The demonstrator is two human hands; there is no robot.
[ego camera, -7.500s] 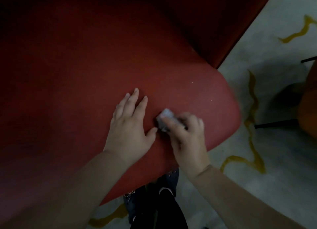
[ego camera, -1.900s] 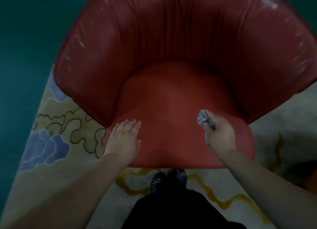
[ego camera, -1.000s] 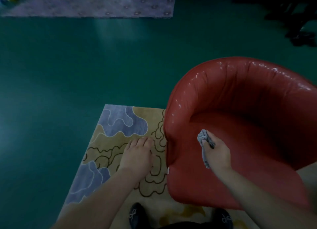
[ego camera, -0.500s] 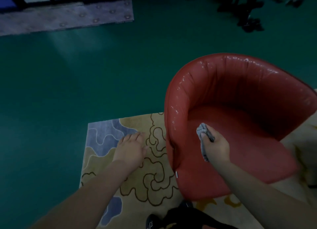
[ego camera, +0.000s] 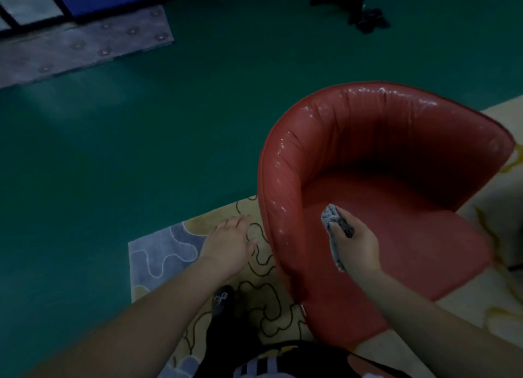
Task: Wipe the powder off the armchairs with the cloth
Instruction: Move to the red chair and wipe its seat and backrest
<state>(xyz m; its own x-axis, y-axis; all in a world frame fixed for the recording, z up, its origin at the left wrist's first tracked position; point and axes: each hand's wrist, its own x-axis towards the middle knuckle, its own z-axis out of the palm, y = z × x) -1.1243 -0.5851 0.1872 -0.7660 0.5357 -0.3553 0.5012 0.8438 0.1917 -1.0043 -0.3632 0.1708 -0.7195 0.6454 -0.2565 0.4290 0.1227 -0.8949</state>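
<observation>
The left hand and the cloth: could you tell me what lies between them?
In the head view, the red armchair's curved side wall stands between the left hand, over the patterned rug, and the cloth held by the right hand.

The scene is dim and underexposed, with a cool greenish cast. A pale wash of light lies on the green floor (ego camera: pixel 158 140) at far left, and white glints run along the rolled top edge of the red armchair (ego camera: pixel 396 162), whose inner back sinks into shadow. Detail is soft throughout, and the right seat edge smears; straight lines bow toward the corners.
</observation>
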